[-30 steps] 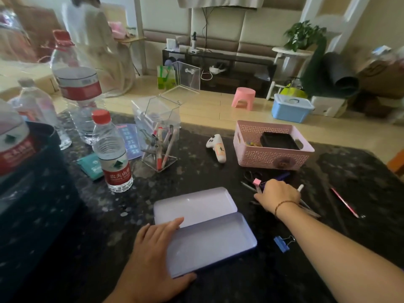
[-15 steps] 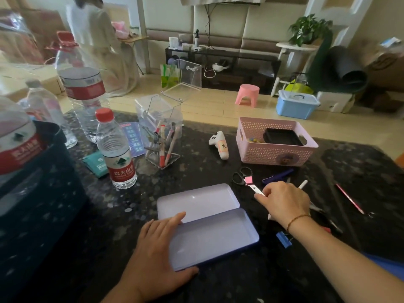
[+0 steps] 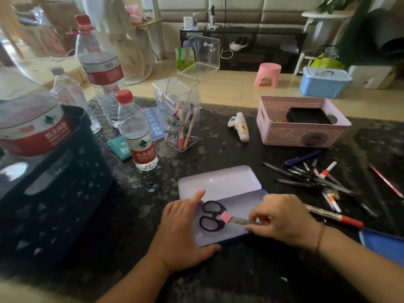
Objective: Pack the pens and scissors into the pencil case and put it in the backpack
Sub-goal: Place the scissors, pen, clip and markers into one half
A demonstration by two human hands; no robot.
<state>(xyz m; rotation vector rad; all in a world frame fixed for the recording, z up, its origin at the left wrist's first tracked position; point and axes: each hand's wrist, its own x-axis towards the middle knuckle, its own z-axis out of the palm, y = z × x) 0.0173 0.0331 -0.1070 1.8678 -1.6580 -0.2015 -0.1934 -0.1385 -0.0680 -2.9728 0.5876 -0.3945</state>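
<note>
A lilac tin pencil case (image 3: 220, 184) lies open on the dark stone table, lid flat behind the tray. Black-handled scissors (image 3: 211, 215) with a pink tag lie in the tray. My right hand (image 3: 282, 219) pinches the scissors' blades at the tray's right end. My left hand (image 3: 181, 235) rests flat on the tray's left end, fingers straight. A pile of pens (image 3: 314, 178) lies on the table to the right, with a red-capped marker (image 3: 334, 216) just behind my right wrist. The backpack is not recognisable in view.
Water bottles (image 3: 137, 132) and a dark crate (image 3: 50, 178) stand at the left. A clear acrylic pen holder (image 3: 181, 119), a white controller (image 3: 239, 126) and a pink basket (image 3: 299, 123) sit behind the case. A blue object (image 3: 384, 243) lies at the right edge.
My right hand picked the scissors off the table right of the case and brought them leftward into the tray. My left hand has stayed on the case.
</note>
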